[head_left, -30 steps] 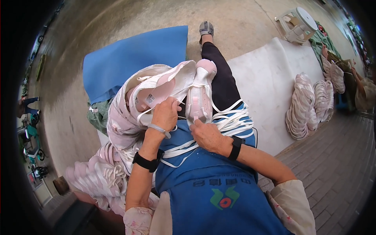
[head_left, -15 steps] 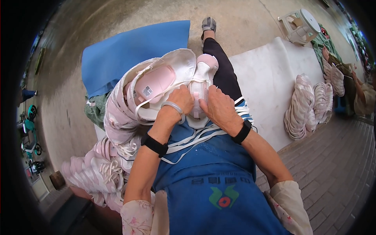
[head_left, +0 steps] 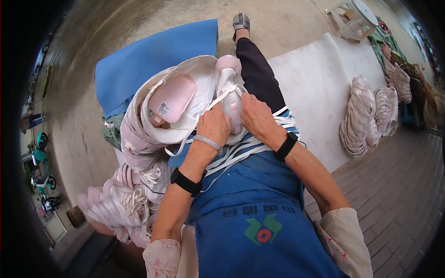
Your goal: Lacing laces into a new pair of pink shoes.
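A pink-and-white shoe upper (head_left: 226,78) lies on my lap, toe pointing away, with a pale mesh tongue down its middle. A white shoelace (head_left: 230,91) crosses over the tongue. At the left side of the upper, my left hand (head_left: 214,124) is closed on one side of the lace. My right hand (head_left: 258,116) pinches its other side at the right edge; the fingertips are partly hidden. Several loose white laces (head_left: 236,155) lie across my blue apron (head_left: 250,194) below the hands. Close to my left hand sits a bundle of nested pink-and-white uppers (head_left: 139,134), a pink insole-like piece (head_left: 172,99) showing inside.
More stacked uppers (head_left: 116,201) lie at the lower left. On the right, further bundles (head_left: 359,118) rest on a white sheet (head_left: 310,83). A blue sheet (head_left: 153,60) is spread beyond the left bundle. A white stool (head_left: 354,21) stands at the far right, near another person (head_left: 433,99).
The lace now crosses higher on the tongue and is drawn out to both sides. Both hands have shifted slightly, and the view has moved a little.
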Motion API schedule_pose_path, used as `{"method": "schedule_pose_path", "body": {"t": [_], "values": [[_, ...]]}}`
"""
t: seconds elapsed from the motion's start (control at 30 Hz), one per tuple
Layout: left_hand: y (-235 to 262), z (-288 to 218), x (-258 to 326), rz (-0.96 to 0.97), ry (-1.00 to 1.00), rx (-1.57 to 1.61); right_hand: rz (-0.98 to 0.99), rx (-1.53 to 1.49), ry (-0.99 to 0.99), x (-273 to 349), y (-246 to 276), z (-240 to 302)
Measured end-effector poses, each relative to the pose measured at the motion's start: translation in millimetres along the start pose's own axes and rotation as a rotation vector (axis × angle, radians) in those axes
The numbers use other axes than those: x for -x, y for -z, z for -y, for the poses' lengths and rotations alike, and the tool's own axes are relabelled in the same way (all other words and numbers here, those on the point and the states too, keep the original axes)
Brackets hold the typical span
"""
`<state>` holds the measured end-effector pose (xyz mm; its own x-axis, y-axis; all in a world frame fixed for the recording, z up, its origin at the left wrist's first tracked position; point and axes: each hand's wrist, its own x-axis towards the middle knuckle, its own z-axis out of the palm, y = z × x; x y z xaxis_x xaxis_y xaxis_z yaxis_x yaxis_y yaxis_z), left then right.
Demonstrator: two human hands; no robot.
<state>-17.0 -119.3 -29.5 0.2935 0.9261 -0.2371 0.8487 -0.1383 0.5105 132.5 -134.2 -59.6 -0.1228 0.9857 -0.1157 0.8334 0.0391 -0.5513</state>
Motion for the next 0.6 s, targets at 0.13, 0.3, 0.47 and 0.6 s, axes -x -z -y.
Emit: {"method": "schedule_pose_path", "body": {"t": [0.13,0.3,0.47,0.6], "values": [[-6,2,-4,0.081,-0.012,-0.073,0.019,-0.025,0.017,-2,0,-8],[8,27,-2,0.103,0.019,0.096,0.026,-0.086,-0.006,7,4,-1],[63,15,-1,0.302,0.264,0.534,-0.044,-0.225,0.046,9,21,-15],[82,4,4,0.105,0.210,0.891,-0.003,-0.344,-0.140,8,52,-9]]}}
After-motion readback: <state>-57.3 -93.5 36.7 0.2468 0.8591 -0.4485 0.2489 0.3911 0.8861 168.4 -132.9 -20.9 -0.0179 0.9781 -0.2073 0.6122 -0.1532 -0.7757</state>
